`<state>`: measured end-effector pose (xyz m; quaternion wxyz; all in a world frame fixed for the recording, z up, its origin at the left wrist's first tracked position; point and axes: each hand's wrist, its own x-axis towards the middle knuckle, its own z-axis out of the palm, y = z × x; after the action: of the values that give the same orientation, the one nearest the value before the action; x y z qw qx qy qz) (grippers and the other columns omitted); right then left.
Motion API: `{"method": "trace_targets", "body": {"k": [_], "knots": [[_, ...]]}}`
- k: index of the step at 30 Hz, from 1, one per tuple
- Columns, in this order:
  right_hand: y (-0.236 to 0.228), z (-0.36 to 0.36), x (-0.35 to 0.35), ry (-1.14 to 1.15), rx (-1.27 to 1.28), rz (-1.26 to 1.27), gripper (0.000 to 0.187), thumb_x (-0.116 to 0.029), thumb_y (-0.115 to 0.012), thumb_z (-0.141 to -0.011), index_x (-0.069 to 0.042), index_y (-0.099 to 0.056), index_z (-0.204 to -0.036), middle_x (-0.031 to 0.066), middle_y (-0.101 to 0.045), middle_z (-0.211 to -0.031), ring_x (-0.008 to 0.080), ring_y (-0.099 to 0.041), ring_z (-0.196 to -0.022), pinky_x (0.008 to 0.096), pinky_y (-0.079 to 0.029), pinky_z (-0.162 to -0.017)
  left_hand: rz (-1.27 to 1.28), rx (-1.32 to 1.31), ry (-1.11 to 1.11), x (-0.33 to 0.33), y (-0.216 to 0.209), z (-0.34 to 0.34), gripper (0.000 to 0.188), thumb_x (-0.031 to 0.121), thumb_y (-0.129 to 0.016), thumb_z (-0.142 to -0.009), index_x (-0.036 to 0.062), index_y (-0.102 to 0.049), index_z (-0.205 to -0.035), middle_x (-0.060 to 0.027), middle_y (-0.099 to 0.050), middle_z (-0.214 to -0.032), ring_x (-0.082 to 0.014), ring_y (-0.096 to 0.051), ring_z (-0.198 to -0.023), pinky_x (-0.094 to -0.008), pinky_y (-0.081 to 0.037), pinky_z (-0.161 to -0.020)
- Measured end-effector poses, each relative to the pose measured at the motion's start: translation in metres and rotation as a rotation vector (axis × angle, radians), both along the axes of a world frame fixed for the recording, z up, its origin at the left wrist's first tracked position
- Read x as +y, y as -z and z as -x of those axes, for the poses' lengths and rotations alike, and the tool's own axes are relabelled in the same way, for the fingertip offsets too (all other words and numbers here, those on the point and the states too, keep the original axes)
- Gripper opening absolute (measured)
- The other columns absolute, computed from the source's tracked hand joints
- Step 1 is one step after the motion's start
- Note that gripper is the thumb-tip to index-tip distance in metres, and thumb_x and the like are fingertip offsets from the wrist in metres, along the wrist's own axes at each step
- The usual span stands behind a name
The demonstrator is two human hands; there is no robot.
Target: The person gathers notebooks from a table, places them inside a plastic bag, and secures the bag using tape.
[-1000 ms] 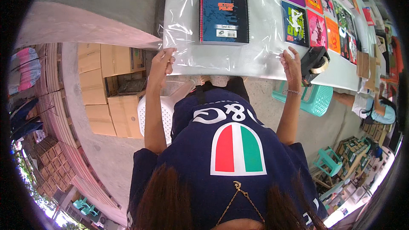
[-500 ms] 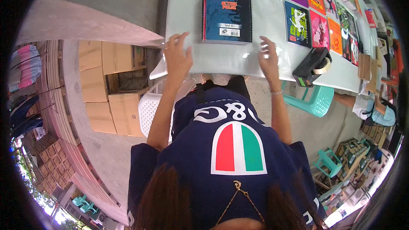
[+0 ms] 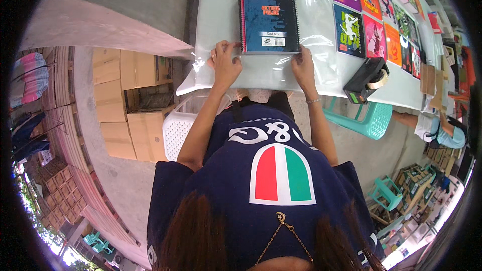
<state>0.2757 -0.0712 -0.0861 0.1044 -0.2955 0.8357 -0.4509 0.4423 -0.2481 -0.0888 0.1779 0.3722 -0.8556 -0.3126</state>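
A stack of spiral notebooks (image 3: 271, 22) with a dark blue cover lies on the white table in front of me. Pink edges and a wire coil show along its left side, and black coils run down its right. By the stack's near left corner is my left hand (image 3: 226, 65), fingertips at the edge and thumb held apart from the fingers. My right hand (image 3: 304, 70) is at the near right corner, its bent fingers along the coil side and its thumb close to the front edge. Neither hand visibly grips the stack.
A black tape dispenser (image 3: 365, 81) stands near the table's front edge on the right. Beyond it lie rows of colourful notebooks (image 3: 374, 35). A white stool (image 3: 182, 128) and a green stool (image 3: 369, 118) are below the table. Cardboard boxes (image 3: 111, 103) stand at left; a person (image 3: 447, 133) is far right.
Both hands have moved inward, from apart over the table to the near corners of the notebook stack. The stack sits slightly lower in the picture.
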Motion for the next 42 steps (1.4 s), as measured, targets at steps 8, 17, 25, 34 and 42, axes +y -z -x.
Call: {"method": "trace_targets", "body": {"k": [8,17,25,34,42], "knots": [[-0.002,0.032,0.033,0.294,0.249,-0.1,0.038,-0.01,-0.06,-0.081,-0.003,-0.056,-0.118,0.0162,-0.053,-0.113,0.0342,-0.049,-0.104,0.0452,-0.04,-0.088,0.169,0.078,-0.293,-0.013,-0.005,-0.019,0.037,0.021,-0.067,-0.076,0.0189,-0.06,-0.112,-0.0036,-0.041,-0.128,-0.0291,-0.037,-0.118,-0.0463,-0.029,-0.093],[0.002,0.03,0.047,0.525,0.321,-0.43,0.034,-0.026,-0.066,-0.082,-0.015,-0.056,-0.113,0.0163,-0.046,-0.127,0.0378,-0.039,-0.118,0.0543,-0.032,-0.092,0.206,-0.008,-0.489,-0.023,-0.003,-0.047,0.039,0.033,-0.071,-0.077,0.0086,-0.064,-0.106,-0.0067,-0.05,-0.122,-0.0275,-0.042,-0.118,-0.0487,-0.031,-0.094],[0.013,0.056,0.086,0.538,0.186,-0.575,0.042,-0.028,-0.071,-0.077,-0.003,-0.058,-0.107,0.0156,-0.062,-0.095,0.0287,-0.056,-0.092,0.0427,-0.043,-0.077,-0.179,0.213,-0.581,-0.035,0.011,-0.075,0.025,0.021,-0.072,-0.078,0.0019,-0.066,-0.093,-0.0081,-0.064,-0.085,-0.0173,-0.059,-0.078,-0.0321,-0.047,-0.073],[-0.05,0.07,0.112,0.356,-0.334,-0.001,0.021,-0.016,-0.075,-0.074,0.0,-0.062,-0.078,0.0083,-0.061,-0.071,0.0123,-0.057,-0.067,0.0268,-0.045,-0.062,-0.208,0.373,-0.568,-0.008,-0.036,-0.058,0.013,0.013,-0.061,-0.087,0.0012,-0.067,-0.092,-0.0069,-0.064,-0.073,-0.0151,-0.058,-0.061,-0.0316,-0.046,-0.059],[-0.057,0.062,0.116,0.246,0.212,0.045,0.012,-0.012,-0.07,-0.08,-0.001,-0.064,-0.082,0.005,-0.055,-0.067,0.0134,-0.051,-0.061,0.0283,-0.041,-0.057,0.623,0.046,-0.508,0.007,-0.048,-0.056,0.023,0.02,-0.056,-0.092,0.0012,-0.063,-0.103,-0.0107,-0.065,-0.082,-0.0244,-0.064,-0.074,-0.0351,-0.048,-0.065]]}}
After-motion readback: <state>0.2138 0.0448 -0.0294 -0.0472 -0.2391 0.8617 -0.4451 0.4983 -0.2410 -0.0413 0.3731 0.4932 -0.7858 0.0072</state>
